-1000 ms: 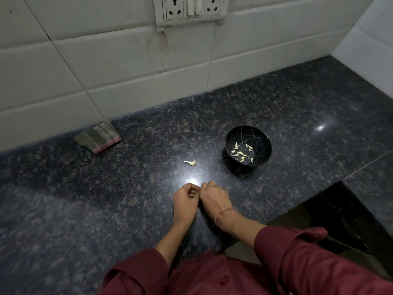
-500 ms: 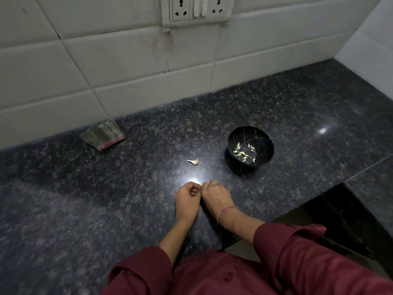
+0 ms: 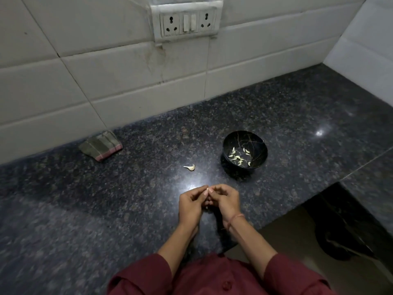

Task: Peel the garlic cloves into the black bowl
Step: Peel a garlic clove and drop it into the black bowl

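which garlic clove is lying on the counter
The lone clove left of the black bowl, bare on the dark counter; the other cloves in view lie inside the bowl.

Left hand (image 3: 190, 204) and right hand (image 3: 225, 201) meet, curled fingers (image 3: 197, 190) pinching a garlic clove (image 3: 207, 190) between their tips, forearms converging.

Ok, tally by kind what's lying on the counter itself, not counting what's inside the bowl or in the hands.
Black bowl: 1
Loose garlic clove: 1
Folded cloth: 1
Total: 3
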